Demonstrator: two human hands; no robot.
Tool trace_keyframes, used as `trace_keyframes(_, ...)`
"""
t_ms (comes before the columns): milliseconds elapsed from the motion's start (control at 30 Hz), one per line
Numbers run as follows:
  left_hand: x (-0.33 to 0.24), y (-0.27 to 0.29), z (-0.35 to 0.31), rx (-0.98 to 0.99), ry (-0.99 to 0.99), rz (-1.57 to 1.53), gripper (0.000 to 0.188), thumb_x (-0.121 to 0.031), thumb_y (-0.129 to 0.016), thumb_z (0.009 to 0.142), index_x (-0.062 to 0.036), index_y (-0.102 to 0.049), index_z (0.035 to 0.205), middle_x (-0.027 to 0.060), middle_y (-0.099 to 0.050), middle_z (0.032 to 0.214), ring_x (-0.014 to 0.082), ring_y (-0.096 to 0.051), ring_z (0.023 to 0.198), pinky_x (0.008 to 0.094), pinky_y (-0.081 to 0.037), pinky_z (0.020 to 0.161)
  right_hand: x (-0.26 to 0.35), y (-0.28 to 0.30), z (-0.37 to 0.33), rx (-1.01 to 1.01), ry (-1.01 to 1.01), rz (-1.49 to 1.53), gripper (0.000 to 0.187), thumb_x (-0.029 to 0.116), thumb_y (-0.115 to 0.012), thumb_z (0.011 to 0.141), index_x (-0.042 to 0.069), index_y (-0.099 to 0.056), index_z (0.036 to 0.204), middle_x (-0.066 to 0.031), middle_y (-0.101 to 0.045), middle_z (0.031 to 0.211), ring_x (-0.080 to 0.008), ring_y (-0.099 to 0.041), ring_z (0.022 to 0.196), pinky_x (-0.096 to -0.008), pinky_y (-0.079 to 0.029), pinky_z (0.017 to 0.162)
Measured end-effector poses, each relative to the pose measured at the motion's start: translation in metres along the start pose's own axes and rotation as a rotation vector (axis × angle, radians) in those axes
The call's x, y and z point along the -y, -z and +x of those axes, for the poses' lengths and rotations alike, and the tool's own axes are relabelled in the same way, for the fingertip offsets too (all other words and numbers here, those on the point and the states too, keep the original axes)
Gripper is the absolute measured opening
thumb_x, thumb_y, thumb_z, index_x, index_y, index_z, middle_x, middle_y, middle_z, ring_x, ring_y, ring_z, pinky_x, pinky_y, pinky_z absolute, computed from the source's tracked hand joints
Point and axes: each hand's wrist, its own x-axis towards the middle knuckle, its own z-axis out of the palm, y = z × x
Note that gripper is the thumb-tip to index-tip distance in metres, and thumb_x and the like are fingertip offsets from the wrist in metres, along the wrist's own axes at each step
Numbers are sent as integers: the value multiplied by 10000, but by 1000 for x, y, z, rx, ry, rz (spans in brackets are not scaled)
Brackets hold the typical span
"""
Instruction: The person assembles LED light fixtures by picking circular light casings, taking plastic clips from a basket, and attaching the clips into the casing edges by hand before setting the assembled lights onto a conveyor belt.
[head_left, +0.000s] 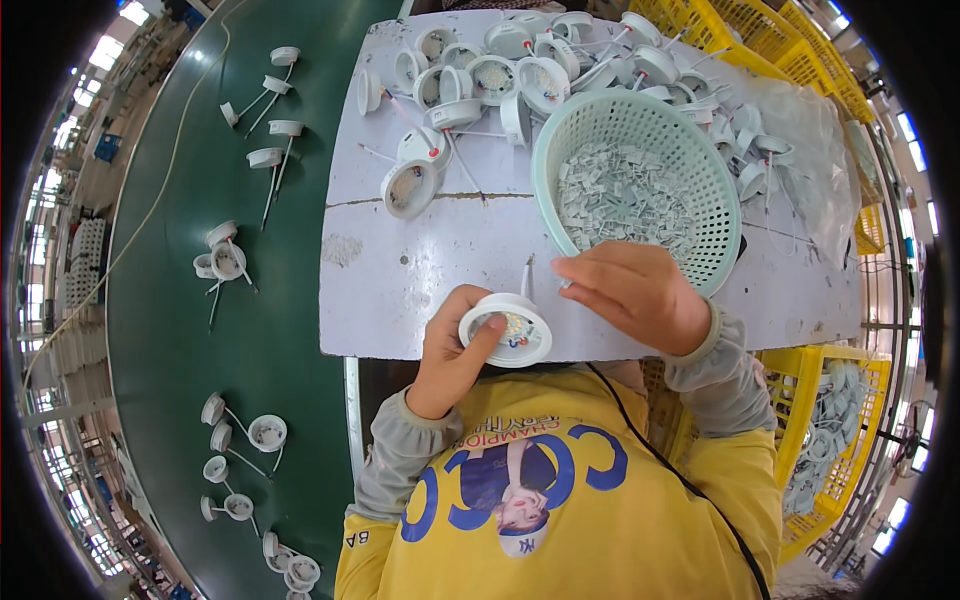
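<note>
My left hand [449, 350] grips a round white LED lamp housing [537, 345] near the table's front edge, its thumb pressed inside the open face. Small LEDs and short coloured wires show inside the housing, and a white cable [527, 277] sticks up from its far side. Just to the right, my right hand [640, 297] is closed in a pinch. A sliver of something small and white [565, 283] shows at its fingertips, mostly hidden. Beyond that hand stands a pale green perforated basket [722, 215] containing many small white plastic pieces [625, 195].
Many similar lamp housings [493, 80] lie heaped at the back of the white table [440, 270]. More sit in groups on a green conveyor belt [290, 350] at the left. Yellow crates [800, 440] stand at the right, and a clear plastic bag [815, 150] lies nearby.
</note>
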Motion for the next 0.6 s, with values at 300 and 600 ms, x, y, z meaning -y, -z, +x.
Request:
trace_keyframes(300,-1,4,-12,60,38,-28,134,-98,-536,857,-15,-516,960,15,-556,860,56,-500,784,206,-404,695,11,-21,3,19,-18,29,289,21,-631,692,20,-572,975,-75,-572,732,-235,-567,623,-298,-472,558)
trace_keyframes(600,-7,6,-17,44,32,-106,123,-78,-535,849,-12,-516,950,18,-563,855,56,-509,787,205,-411,684,17,-23,0,113,-485,638,170,58,-633,781,-15,-610,933,-82,-631,778,-92,-594,704,-232,-482,596)
